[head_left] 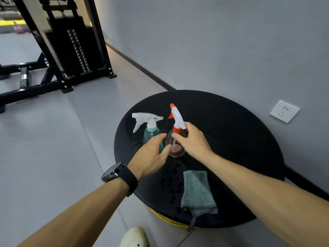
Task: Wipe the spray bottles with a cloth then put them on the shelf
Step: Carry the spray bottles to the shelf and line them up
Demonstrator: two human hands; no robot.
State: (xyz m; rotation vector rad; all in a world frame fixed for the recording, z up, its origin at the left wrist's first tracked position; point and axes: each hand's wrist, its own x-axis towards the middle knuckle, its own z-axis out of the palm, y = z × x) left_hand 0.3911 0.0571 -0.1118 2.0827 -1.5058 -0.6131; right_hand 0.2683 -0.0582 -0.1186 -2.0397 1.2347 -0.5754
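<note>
Two spray bottles stand on a round black table (231,139). The teal bottle (151,131) has a clear white trigger head; the clear pinkish bottle (175,148) has a white and orange head. My right hand (194,139) grips the neck of the pinkish bottle just under its head. My left hand (153,154) reaches in with straight fingers that touch the teal bottle's side, its thumb near the pinkish bottle. A green cloth (197,191) lies flat on the table near its front edge, apart from both hands.
Water drops (171,180) dot the table between the bottles and the cloth. A grey wall with a white socket (284,111) is right of the table. A black weight machine (71,50) stands on the grey floor at the back left. My shoe (135,237) shows below.
</note>
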